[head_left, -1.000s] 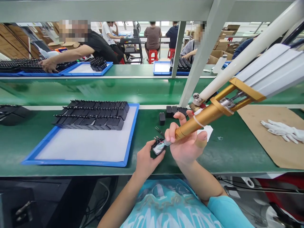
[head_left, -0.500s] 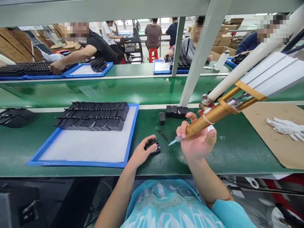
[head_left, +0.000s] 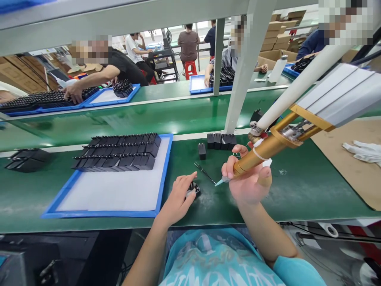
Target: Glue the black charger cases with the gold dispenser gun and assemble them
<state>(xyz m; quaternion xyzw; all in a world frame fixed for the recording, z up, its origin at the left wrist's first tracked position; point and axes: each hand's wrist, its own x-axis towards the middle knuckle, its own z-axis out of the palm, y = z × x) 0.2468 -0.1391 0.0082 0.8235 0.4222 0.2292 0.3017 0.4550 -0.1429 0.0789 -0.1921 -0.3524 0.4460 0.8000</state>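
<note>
My left hand (head_left: 178, 194) rests on the bench with thumb and fingers around a small black plug-adapter case (head_left: 196, 190), partly covering it. In my right hand (head_left: 248, 184) is a gold-coloured glue dispenser (head_left: 253, 157), fingers curled around its lower end. Its pale teal nozzle (head_left: 219, 182) points down and left, apart from the case. Between the hands lie thin dark tweezers (head_left: 205, 174). Farther back stand a single black adapter (head_left: 201, 151) and a short row of adapters (head_left: 218, 141). A blue-rimmed tray (head_left: 102, 215) on the left holds rows of black adapters (head_left: 119, 151).
More black adapters (head_left: 26, 159) sit at the far left of the green bench (head_left: 226, 214). A slanted grey post (head_left: 242, 67) rises behind the dispenser. White gloves (head_left: 364, 151) lie on cardboard (head_left: 342, 159) at right. Co-workers handle trays across the bench, including a person in black (head_left: 125, 65).
The camera view has tilted slightly. The fingers of my left hand have straightened somewhat over the case. The dispenser's nozzle stays near the tweezers. Across the bench, a co-worker's hand has moved to the tray.
</note>
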